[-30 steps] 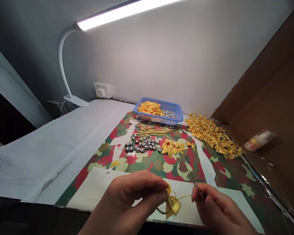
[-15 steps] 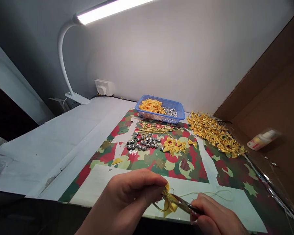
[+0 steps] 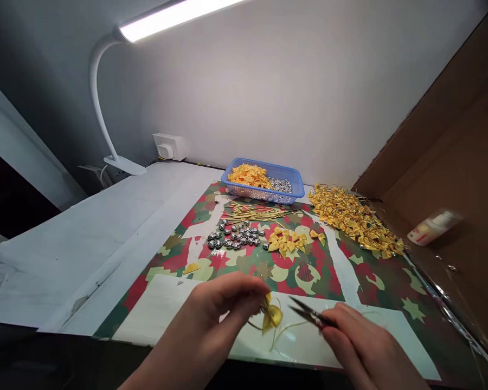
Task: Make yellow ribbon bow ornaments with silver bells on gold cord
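A small yellow ribbon bow (image 3: pixel 272 318) is pinched between the thumb and fingers of my left hand (image 3: pixel 223 317), above the front of the table. Thin gold cord hangs in a loop and loose ends about the bow. My right hand (image 3: pixel 360 338) grips small pointed scissors (image 3: pixel 318 318), whose dark blades are spread and aim left, a short gap from the bow. A pale cord (image 3: pixel 295 324) runs across the white sheet (image 3: pixel 296 349) below the blades. The fingers of my left hand hide part of the bow.
Silver bells (image 3: pixel 244 236), yellow bows (image 3: pixel 287 242) and gold cords (image 3: pixel 260 213) lie on the patterned paper. A blue basket (image 3: pixel 264 195) stands behind them. At right are a heap of corded bows (image 3: pixel 353 216) and a white bottle (image 3: pixel 429 230). A lamp (image 3: pixel 97 103) stands left.
The scissors have drawn away from the bow to the right, and their blades have parted. My left hand and the bow have shifted slightly left and up.
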`<act>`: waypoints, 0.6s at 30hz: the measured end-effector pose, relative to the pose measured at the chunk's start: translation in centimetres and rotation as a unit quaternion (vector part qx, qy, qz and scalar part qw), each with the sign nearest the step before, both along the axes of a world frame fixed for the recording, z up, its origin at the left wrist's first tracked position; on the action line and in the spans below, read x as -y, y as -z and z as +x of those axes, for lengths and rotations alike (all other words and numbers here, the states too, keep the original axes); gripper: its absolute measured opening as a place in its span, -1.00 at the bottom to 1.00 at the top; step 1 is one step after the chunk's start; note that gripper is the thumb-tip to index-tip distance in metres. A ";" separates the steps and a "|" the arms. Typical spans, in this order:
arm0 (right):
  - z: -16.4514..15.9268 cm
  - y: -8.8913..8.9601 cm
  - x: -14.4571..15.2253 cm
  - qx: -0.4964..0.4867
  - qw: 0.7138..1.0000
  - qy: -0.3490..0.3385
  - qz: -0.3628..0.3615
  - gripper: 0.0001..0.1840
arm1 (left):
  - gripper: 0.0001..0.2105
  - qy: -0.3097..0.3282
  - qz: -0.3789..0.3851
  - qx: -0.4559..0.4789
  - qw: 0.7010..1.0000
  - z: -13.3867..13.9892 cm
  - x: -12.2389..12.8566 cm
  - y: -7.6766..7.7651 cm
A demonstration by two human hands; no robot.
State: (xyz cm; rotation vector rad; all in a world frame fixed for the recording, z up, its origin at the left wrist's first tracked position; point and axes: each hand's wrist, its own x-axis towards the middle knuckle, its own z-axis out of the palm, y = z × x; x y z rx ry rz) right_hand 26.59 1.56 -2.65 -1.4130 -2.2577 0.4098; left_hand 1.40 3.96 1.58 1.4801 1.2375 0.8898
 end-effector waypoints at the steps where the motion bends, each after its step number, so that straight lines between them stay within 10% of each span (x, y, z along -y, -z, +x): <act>1: 0.6 0.8 -0.7 0.042 0.999 0.022 0.025 -0.56 | -0.85 0.001 0.010 -0.029 1.000 -0.1 -0.3 0.4; 7: 2.5 4.1 -4.7 0.154 0.945 0.224 0.182 -0.32 | -0.89 0.039 -0.064 0.016 0.997 -0.3 -1.4 2.4; 11: 0.1 2.6 -2.9 -0.033 0.956 0.210 0.204 -0.47 | -0.90 0.032 -0.113 0.082 0.990 0.1 -0.9 1.4; 13: -2.0 1.3 -1.3 -0.220 0.965 0.139 0.010 -0.54 | -0.90 0.029 -0.120 0.095 0.988 0.3 -0.4 0.8; 16: -4.3 -0.1 0.1 -0.404 0.853 0.030 -0.329 -0.48 | -0.90 0.029 -0.115 0.107 0.987 0.4 0.2 0.1; 18: -4.7 -0.7 0.1 -0.427 0.815 -0.003 -0.392 -0.56 | -0.91 0.024 -0.117 0.108 0.987 0.3 0.5 0.0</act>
